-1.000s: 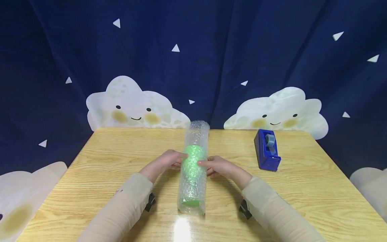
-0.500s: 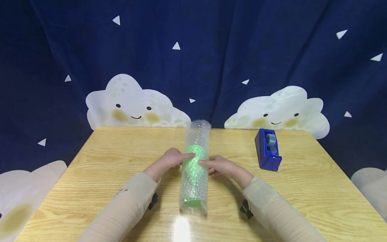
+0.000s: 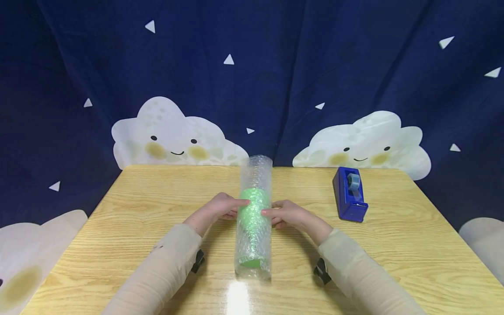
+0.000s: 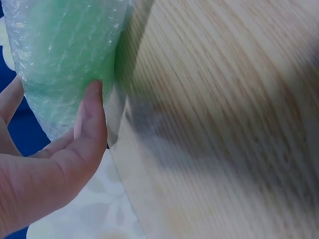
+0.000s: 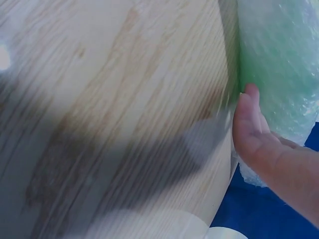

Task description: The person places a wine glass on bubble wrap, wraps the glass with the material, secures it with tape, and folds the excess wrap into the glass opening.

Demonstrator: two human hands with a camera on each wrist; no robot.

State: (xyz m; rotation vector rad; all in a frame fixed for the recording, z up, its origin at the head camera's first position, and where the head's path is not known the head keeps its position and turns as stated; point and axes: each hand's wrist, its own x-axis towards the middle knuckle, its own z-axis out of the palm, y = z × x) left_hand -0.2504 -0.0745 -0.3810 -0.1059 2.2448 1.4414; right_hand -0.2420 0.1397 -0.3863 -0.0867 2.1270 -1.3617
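Observation:
A bubble-wrapped roll (image 3: 255,236) lies lengthwise on the wooden table, with a green object inside that is broad at the far end, narrower in the middle and flared near the front. What the green object is cannot be made out through the wrap. From the left side my left hand (image 3: 220,206) grips the roll, thumb over its top and fingers against its side. Opposite, my right hand (image 3: 289,213) holds it the same way, a little nearer to me. Both wrist views show curled fingers against the bubble wrap (image 4: 70,59).
A blue tape dispenser (image 3: 348,199) with a roll of clear tape (image 3: 353,181) stands at the back right of the wooden table (image 3: 157,192). Behind the table's far edge hangs a dark blue curtain (image 3: 189,65) with printed clouds and white triangles.
My left thumb slid inward over the roll, then drew back slightly. The roll has shifted a touch to the right. My right hand keeps its hold.

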